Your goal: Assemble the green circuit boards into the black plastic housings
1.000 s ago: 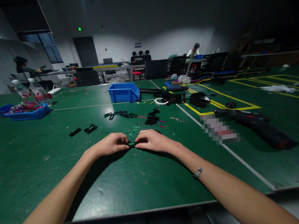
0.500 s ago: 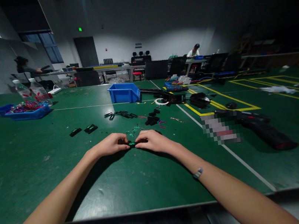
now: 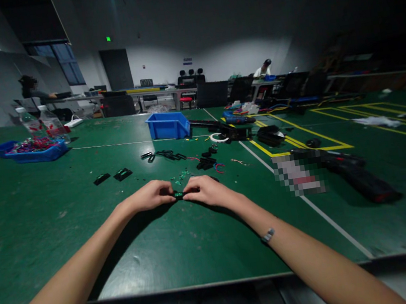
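Observation:
Between the fingertips of both hands is a small black piece with a green circuit board, low over the table. My left hand pinches its left end, and my right hand pinches the other end; the fingers cover both ends. Just beyond the hands lie small green circuit boards, scattered loosely. Two black pieces with green boards, one and another, rest to the left. Farther out are several black frames. A cluster of black parts sits past my right hand, beside red and blue wires.
A blue bin stands on the green table. At far left, a blue tray of red parts sits by plastic bottles. A black power tool lies at right near a pixelated patch. Two people work in the background.
Both hands keep their pinch on the small black piece, in almost the same place. The whole view has shifted very slightly; nothing else has visibly moved.

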Demonstrator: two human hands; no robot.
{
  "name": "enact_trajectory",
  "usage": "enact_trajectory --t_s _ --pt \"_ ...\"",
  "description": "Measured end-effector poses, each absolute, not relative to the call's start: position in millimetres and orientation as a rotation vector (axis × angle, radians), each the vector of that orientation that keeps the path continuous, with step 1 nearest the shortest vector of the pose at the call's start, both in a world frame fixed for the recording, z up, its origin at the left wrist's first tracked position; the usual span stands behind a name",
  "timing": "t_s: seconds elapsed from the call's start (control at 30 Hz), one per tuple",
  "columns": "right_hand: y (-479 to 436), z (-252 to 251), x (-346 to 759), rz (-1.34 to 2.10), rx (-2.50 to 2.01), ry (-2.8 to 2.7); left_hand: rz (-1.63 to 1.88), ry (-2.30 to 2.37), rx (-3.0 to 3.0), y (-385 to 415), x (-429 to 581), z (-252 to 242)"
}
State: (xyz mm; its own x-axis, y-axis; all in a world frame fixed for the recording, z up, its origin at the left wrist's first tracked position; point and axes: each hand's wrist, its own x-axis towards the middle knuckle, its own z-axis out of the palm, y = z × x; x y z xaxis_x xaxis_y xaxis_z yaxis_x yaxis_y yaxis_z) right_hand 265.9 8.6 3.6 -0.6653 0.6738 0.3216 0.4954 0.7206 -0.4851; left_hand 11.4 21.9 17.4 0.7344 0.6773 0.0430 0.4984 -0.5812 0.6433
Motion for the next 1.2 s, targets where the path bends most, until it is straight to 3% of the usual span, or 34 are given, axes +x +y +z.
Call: enact_trajectory --t_s 1.2 --pt "9.4 2.7 265.0 0.490 -0.911 -2.450 0.374 0.883 2.375 23.1 12.0 15.9"
